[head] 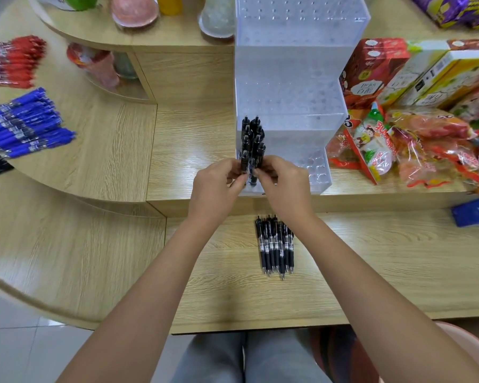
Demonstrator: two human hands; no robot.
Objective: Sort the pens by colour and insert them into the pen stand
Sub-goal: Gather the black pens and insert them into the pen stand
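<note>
Left hand (pixel 213 186) and right hand (pixel 282 186) are both pinching the upright black pens (pixel 252 142) low on their barrels. These pens are standing at the near left corner of the clear pen stand (pixel 288 92). Loose black pens (pixel 277 244) are lying nearer on the table (pixel 371 272). Blue pens (pixel 25 125) and red pens (pixel 11 62) are lying far left.

The counter (pixel 227 294) was pale wood-grain board, smooth with a dull sheen. The stand (pixel 288 87) was clear plastic, frosted on its steps. The black pens (pixel 252 142) had glossy plastic barrels, and the blue pens (pixel 25 125) and red pens (pixel 9 62) looked alike. The snack bags (pixel 426 139) were shiny crinkled film, the boxes (pixel 371 67) printed card, the floor (pixel 25 349) glossy tile, the trousers (pixel 274 360) grey cloth.
</note>
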